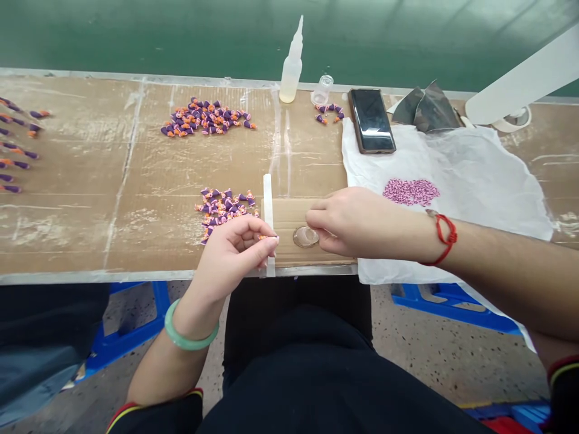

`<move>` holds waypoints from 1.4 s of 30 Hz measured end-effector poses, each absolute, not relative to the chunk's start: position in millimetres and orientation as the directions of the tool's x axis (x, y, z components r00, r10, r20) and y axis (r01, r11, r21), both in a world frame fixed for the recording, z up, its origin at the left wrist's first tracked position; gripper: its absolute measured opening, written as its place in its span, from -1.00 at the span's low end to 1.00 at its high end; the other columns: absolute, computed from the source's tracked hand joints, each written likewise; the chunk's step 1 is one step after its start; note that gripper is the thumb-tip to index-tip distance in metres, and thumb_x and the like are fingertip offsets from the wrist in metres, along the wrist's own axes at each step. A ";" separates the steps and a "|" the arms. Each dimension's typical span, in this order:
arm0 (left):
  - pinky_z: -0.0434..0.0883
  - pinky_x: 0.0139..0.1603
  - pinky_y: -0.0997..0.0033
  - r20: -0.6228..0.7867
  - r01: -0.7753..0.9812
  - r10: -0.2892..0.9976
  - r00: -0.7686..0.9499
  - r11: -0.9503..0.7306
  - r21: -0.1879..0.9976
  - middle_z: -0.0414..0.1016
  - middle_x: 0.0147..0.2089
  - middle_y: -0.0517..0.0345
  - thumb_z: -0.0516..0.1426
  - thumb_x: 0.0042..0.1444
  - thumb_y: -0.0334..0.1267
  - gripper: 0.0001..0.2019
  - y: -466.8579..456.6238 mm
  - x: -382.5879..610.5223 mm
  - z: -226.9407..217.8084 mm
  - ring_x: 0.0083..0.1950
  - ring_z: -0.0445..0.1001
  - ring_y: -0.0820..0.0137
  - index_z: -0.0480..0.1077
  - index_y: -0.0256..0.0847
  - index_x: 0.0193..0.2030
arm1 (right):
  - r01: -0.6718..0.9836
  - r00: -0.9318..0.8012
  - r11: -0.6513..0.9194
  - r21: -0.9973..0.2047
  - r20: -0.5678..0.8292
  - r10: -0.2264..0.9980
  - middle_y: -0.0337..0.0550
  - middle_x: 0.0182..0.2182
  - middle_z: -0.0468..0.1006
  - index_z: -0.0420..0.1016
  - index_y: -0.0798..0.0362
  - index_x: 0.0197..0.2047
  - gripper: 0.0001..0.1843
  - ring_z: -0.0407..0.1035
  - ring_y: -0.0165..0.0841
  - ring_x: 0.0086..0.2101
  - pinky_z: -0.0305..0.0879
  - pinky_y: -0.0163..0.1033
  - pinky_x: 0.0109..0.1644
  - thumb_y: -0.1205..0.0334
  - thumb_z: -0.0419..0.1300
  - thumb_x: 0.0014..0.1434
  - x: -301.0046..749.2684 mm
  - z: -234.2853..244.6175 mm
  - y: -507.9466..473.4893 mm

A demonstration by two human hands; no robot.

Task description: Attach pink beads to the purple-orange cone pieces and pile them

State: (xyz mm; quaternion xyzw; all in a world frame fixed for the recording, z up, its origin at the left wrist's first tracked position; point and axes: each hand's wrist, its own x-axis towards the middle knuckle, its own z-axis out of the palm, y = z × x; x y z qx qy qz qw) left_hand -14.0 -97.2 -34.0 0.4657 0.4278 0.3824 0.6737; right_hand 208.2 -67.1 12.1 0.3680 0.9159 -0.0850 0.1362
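Note:
My left hand [242, 244] is closed in a pinch on a small purple-and-orange figurine, mostly hidden by the fingers, above a white strip [268, 199]. Just behind that hand lies a pile of similar purple, orange and pink figurines [224, 205]. My right hand [339, 222] is closed, its fingertips at the edge of a small round clear dish [304, 237] on a cardboard piece [289, 214]. Whatever those fingertips hold is hidden. To the right, a heap of tiny pink pieces [411, 191] rests on a white cloth [479, 181].
Farther back are another figurine pile [205, 117], an upright dropper bottle [292, 69], a clear cap [322, 90], a few figurines [329, 112], a phone [371, 120], dark sheets [427, 108] and a tape roll [513, 119]. More figurines [18, 146] stand at far left.

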 end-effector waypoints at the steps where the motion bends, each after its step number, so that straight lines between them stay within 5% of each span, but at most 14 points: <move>1: 0.37 -0.61 0.69 -0.219 -0.133 0.913 0.343 0.278 0.951 0.47 -0.56 0.29 0.35 -0.03 -0.40 -0.87 -98.1 -13.7 -33.6 -0.61 0.40 0.59 0.48 -0.26 -0.41 | 0.703 -0.688 0.709 -0.059 -0.309 0.657 -0.18 -0.60 0.36 0.33 0.06 -0.52 -0.65 0.07 -0.41 -0.58 -0.14 -0.25 -0.46 0.20 0.00 0.30 208.6 13.7 -67.1; 4: 0.42 -0.57 0.70 -0.210 -0.211 0.908 0.363 0.300 0.930 0.56 -0.53 0.24 0.37 0.00 -0.38 -0.86 -103.2 -10.8 -32.0 -0.57 0.48 0.57 0.49 -0.26 -0.41 | 0.745 -0.665 0.650 -0.150 -0.255 0.702 -0.24 -0.63 0.28 0.24 0.04 -0.56 -0.71 0.03 -0.44 -0.59 -0.14 -0.25 -0.46 0.25 0.07 0.21 211.9 19.9 -68.8; 6: 0.46 -0.54 0.70 -0.200 -0.279 0.899 0.390 0.322 0.904 0.61 -0.49 0.20 0.39 0.02 -0.34 -0.85 -107.7 -6.2 -30.8 -0.55 0.52 0.55 0.51 -0.26 -0.39 | 0.755 -0.645 0.566 -0.332 -0.216 0.733 -0.28 -0.64 0.27 0.23 0.03 -0.55 -0.76 0.05 -0.46 -0.59 -0.08 -0.27 -0.47 0.28 0.09 0.14 215.1 23.7 -72.1; 10: 0.51 -0.51 0.70 -0.186 -0.413 0.879 0.439 0.381 0.827 0.66 -0.44 0.19 0.42 0.04 -0.25 -0.80 -116.6 7.0 -28.3 -0.53 0.58 0.52 0.51 -0.26 -0.36 | 0.597 -0.585 0.181 -0.781 -0.270 0.764 -0.28 -0.54 0.44 0.34 0.04 -0.43 -0.82 0.27 -0.47 -0.52 0.15 -0.35 -0.45 0.21 0.08 0.20 217.8 29.4 -84.3; 13: 0.52 -0.51 0.70 -0.191 -0.458 0.874 0.446 0.406 0.791 0.67 -0.45 0.20 0.43 0.03 -0.20 -0.77 -121.6 14.9 -25.4 -0.53 0.60 0.52 0.51 -0.25 -0.36 | 0.453 -0.563 -0.037 -0.891 -0.318 0.763 -0.27 -0.50 0.47 0.35 0.05 -0.39 -0.83 0.30 -0.48 -0.50 0.20 -0.38 -0.45 0.18 0.13 0.21 216.2 33.1 -94.6; 28: 0.57 -0.46 0.71 -0.145 -0.469 0.888 0.437 0.363 0.806 0.69 -0.42 0.22 0.42 0.06 -0.26 -0.83 -129.3 24.6 -17.3 -0.48 0.65 0.49 0.54 -0.24 -0.34 | 0.337 -0.538 -0.062 -0.940 -0.246 0.807 -0.32 -0.52 0.50 0.36 0.05 -0.42 -0.89 0.33 -0.52 -0.51 0.23 -0.41 -0.45 0.30 0.13 0.15 217.6 38.5 -112.7; 42: 0.54 -0.58 0.62 -0.291 -0.398 0.866 0.408 0.455 0.796 0.62 -0.55 0.22 0.50 -0.14 -0.10 -0.64 -130.9 30.6 -11.9 -0.60 0.56 0.45 0.46 -0.25 -0.44 | 0.420 -0.539 0.302 -0.856 0.032 0.842 -0.35 -0.58 0.47 0.33 0.07 -0.47 -0.85 0.26 -0.56 -0.57 0.16 -0.45 -0.50 0.44 0.11 0.11 215.8 39.7 -118.5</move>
